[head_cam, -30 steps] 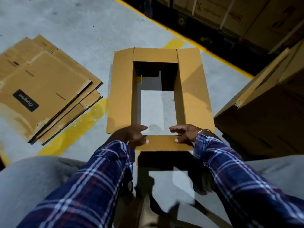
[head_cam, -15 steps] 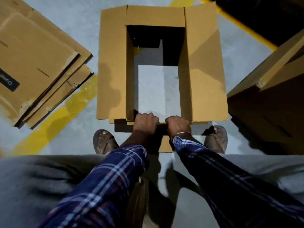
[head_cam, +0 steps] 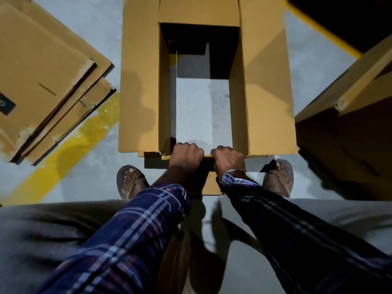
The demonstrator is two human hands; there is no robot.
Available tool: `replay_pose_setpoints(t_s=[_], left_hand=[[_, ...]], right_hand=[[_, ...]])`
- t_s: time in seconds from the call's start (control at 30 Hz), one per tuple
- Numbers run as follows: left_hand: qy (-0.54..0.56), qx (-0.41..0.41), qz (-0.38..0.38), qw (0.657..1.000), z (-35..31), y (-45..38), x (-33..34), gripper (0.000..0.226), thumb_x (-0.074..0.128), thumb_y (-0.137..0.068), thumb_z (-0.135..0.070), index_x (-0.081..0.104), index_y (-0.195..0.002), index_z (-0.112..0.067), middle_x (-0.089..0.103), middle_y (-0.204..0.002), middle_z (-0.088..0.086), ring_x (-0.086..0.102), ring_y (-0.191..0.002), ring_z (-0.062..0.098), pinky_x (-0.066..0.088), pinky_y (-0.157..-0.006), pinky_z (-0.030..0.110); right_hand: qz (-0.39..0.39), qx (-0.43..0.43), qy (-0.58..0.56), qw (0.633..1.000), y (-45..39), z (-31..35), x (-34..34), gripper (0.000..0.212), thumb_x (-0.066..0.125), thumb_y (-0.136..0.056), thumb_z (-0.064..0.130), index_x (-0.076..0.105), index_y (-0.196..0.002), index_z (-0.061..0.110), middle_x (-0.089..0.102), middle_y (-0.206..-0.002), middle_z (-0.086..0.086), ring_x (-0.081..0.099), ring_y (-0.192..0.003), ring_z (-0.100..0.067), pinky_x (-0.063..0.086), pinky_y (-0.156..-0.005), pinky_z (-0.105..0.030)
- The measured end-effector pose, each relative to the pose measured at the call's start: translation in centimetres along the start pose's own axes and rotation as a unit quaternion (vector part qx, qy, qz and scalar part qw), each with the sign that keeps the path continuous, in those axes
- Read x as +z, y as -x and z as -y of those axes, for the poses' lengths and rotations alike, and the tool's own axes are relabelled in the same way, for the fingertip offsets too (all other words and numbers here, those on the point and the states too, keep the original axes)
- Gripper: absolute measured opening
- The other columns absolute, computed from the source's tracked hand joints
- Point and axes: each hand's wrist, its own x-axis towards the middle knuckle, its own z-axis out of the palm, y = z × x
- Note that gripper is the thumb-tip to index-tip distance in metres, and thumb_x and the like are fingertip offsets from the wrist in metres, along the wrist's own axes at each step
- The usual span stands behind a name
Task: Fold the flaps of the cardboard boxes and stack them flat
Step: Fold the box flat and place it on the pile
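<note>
You are standing over an open cardboard box [head_cam: 140, 81] that sits on the grey concrete floor [head_cam: 95, 24], directly ahead of your feet. Both ends of the box are open, so you look straight through it to the floor inside. Its left, right and far flaps are spread outward and lie roughly level with the rim.

Your left hand [head_cam: 186, 155] and right hand [head_cam: 229, 160] sit side by side on the near edge of the box, close together but not touching. The fingers of both hands are curled over that edge and grip it, knuckles facing up (the fingertips themselves are hidden inside the box). The near flap [head_cam: 212, 184] appears to hang down below your hands, though your wrists and their shadow cover most of it. A thin bracelet [head_cam: 235, 171] sits on your right wrist, just above the plaid sleeve [head_cam: 148, 219].

To your left, well apart from the box, a stack of flattened cartons [head_cam: 42, 71] lies on the floor, its layers fanned slightly so several edges show. A black label [head_cam: 5, 105] is on the top sheet at the frame's edge. A yellow floor line [head_cam: 70, 149] runs diagonally between that stack and the box. On your right, another cardboard box [head_cam: 350, 102] stands in shadow, just beside the right flap. Your sandalled feet, left foot [head_cam: 130, 181] and right foot [head_cam: 277, 177], are planted either side of your hands.
</note>
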Motion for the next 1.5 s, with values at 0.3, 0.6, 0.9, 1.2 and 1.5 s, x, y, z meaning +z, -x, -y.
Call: replay_pose_setpoints(t_s=[0.3, 0.6, 0.9, 1.2, 1.5], left_hand=[[0.123, 0.073, 0.206, 0.968, 1.8, 1.7, 1.7, 0.028, 0.052, -0.08, -0.04, 0.061, -0.087, -0.015, 0.061, -0.094, 0.007, 0.061, -0.089, 0.031, 0.042, -0.072, 0.035], [0.214, 0.05, 0.188, 0.957, 8.9, 6.0, -15.8, 0.073, 0.056, -0.102, -0.049, 0.032, -0.159, -0.01, 0.038, -0.162, 0.01, 0.038, -0.147, 0.028, 0.03, -0.117, 0.035], [0.24, 0.063, 0.137, 0.959, 12.9, 8.5, -20.2, 0.076, 0.059, -0.099, -0.052, 0.026, -0.162, -0.027, 0.048, -0.156, 0.001, 0.048, -0.138, 0.022, 0.041, -0.109, 0.035], [0.203, 0.079, 0.091, 0.972, 14.7, 6.3, -19.2, 0.073, 0.053, -0.1, -0.059, 0.026, -0.161, -0.03, 0.05, -0.153, 0.008, 0.05, -0.137, 0.026, 0.046, -0.106, 0.045], [0.207, 0.117, 0.111, 0.965, 14.4, 4.7, -18.1, 0.064, 0.048, -0.1, -0.063, 0.033, -0.153, -0.03, 0.054, -0.145, 0.001, 0.053, -0.129, 0.024, 0.046, -0.093, 0.037]], right_hand=[[0.166, -0.004, -0.126, 0.978, 3.2, -0.4, 0.2, 0.035, 0.066, -0.087, 0.011, 0.07, -0.121, 0.017, 0.063, -0.13, -0.012, 0.062, -0.118, -0.034, 0.05, -0.1, -0.04], [0.212, 0.015, -0.144, 0.967, 3.7, -0.5, -0.2, 0.036, 0.059, -0.099, 0.013, 0.06, -0.135, 0.006, 0.058, -0.137, -0.013, 0.056, -0.128, -0.032, 0.049, -0.1, -0.035], [-0.001, 0.018, -0.266, 0.964, -9.1, -1.4, -7.6, 0.057, 0.069, -0.092, 0.043, 0.058, -0.141, 0.015, 0.053, -0.149, -0.009, 0.048, -0.136, -0.029, 0.038, -0.112, -0.035], [-0.123, -0.006, -0.179, 0.976, -19.8, -4.8, -16.1, 0.054, 0.065, -0.092, 0.018, 0.051, -0.142, 0.005, 0.047, -0.146, -0.023, 0.044, -0.136, -0.038, 0.04, -0.109, -0.042], [-0.387, 0.012, -0.057, 0.92, -27.3, -6.7, -25.2, 0.069, 0.065, -0.087, 0.021, 0.039, -0.15, 0.017, 0.037, -0.152, -0.011, 0.036, -0.139, -0.035, 0.043, -0.103, -0.051]])
